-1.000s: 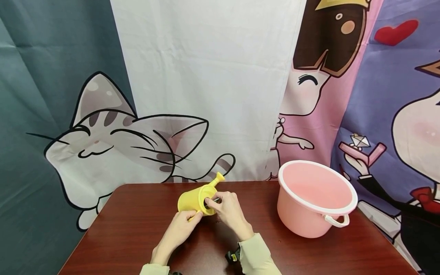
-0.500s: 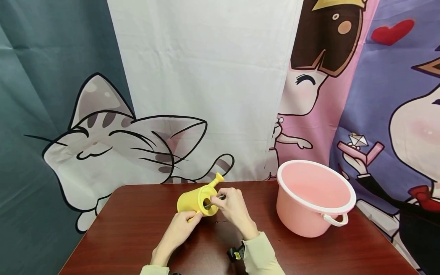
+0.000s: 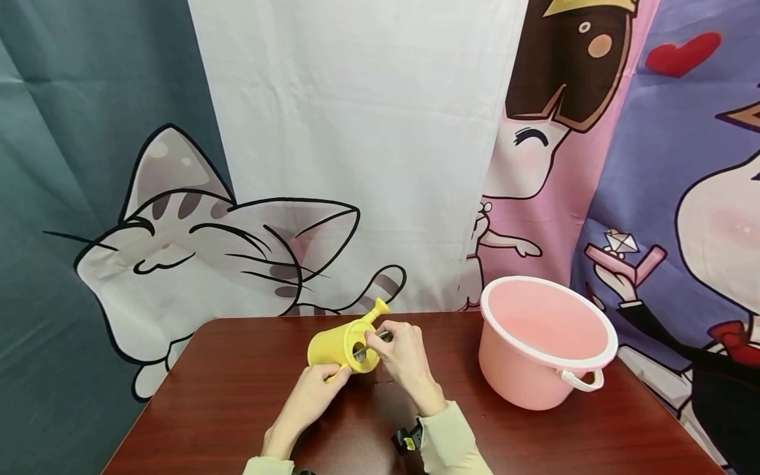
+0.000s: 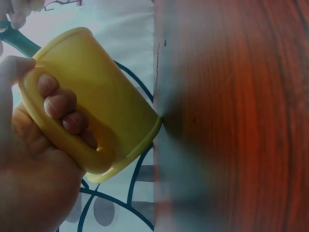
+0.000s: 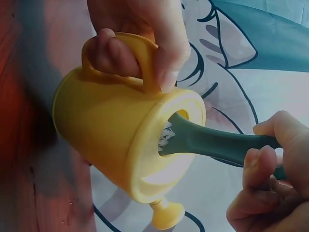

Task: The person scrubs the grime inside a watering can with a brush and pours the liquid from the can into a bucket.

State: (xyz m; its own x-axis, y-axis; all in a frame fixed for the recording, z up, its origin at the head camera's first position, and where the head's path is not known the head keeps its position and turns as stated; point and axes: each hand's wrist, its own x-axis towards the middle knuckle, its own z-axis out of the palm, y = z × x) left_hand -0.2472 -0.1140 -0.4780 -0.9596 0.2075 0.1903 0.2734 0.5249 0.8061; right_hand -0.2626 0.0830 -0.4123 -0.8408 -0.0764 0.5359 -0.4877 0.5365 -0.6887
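Note:
A yellow watering can (image 3: 332,346) is held tilted over the table, its round opening turned toward my right hand and its spout pointing up and away. The fingers of my left hand (image 3: 311,392) curl through the can's handle, with the thumb pressing near the rim, as the left wrist view shows. My right hand (image 3: 405,356) grips the dark green handle of a brush (image 5: 217,142). Its head goes into the opening, where some white bristles show; the rest is hidden inside the can.
A pink bucket (image 3: 525,373) with a white rim and side handle stands on the right of the brown wooden table (image 3: 208,396). Behind the table hangs a cartoon-printed cloth (image 3: 368,145). Small drops or specks lie on the wood.
My right hand has drawn back slightly up and to the right, bringing more of the brush out of the opening. My left hand and the watering can stay almost still.

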